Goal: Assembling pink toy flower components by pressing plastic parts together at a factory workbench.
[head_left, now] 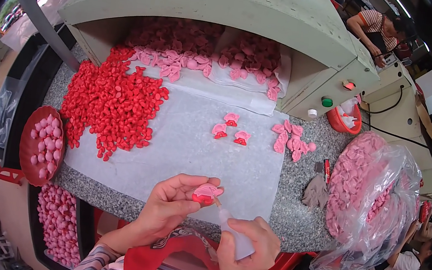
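Observation:
In my left hand (pixel 176 198), thumb and fingers pinch a small pink-and-red plastic part (pixel 206 193), pink shell on top and red piece below. My right hand (pixel 250 247) is wrapped round a whitish squeeze bottle (pixel 236 238), tilted so its thin nozzle meets the part's right edge; whether it touches I cannot tell. Beyond my hands, on white paper (pixel 189 131), lie three similar joined parts (pixel 230 129). To their right is a small cluster of pink shells (pixel 293 140). A large heap of red pieces (pixel 115 104) covers the paper's left side.
A grey-green metal housing (pixel 218 2) arches over the table's back, with pink shells (pixel 184 47) inside. Left stand a red dish (pixel 26 147) of pink balls and a black crate (pixel 33 236). A clear bag (pixel 376 213) of pink parts sits right, near a red bowl (pixel 342 122). Other people work at right.

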`<state>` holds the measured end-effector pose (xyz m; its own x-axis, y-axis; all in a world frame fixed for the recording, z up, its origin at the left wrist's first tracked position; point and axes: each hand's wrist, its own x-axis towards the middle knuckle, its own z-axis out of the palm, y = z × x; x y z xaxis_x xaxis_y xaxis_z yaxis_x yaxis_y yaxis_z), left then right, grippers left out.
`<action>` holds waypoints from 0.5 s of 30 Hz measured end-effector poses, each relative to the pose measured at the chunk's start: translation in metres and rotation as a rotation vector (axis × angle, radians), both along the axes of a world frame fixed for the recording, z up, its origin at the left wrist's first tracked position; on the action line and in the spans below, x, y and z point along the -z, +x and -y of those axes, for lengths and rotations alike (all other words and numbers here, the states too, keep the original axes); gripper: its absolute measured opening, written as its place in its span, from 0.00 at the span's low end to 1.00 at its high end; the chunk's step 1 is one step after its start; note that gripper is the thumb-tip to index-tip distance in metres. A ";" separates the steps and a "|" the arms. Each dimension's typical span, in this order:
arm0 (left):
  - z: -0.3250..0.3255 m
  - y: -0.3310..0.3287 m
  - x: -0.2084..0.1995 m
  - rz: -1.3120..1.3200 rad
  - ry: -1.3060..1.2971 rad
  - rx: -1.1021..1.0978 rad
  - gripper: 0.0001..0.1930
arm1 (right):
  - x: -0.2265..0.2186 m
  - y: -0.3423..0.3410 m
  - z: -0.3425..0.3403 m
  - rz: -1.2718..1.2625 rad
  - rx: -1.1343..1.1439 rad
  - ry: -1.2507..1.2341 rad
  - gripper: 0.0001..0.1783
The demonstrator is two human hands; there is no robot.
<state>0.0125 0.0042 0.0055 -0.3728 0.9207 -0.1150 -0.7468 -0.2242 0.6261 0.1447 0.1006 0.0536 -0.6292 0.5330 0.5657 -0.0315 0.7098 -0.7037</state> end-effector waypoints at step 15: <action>-0.002 0.001 -0.001 0.159 -0.077 -0.025 0.21 | 0.004 0.004 -0.002 0.023 0.048 -0.031 0.09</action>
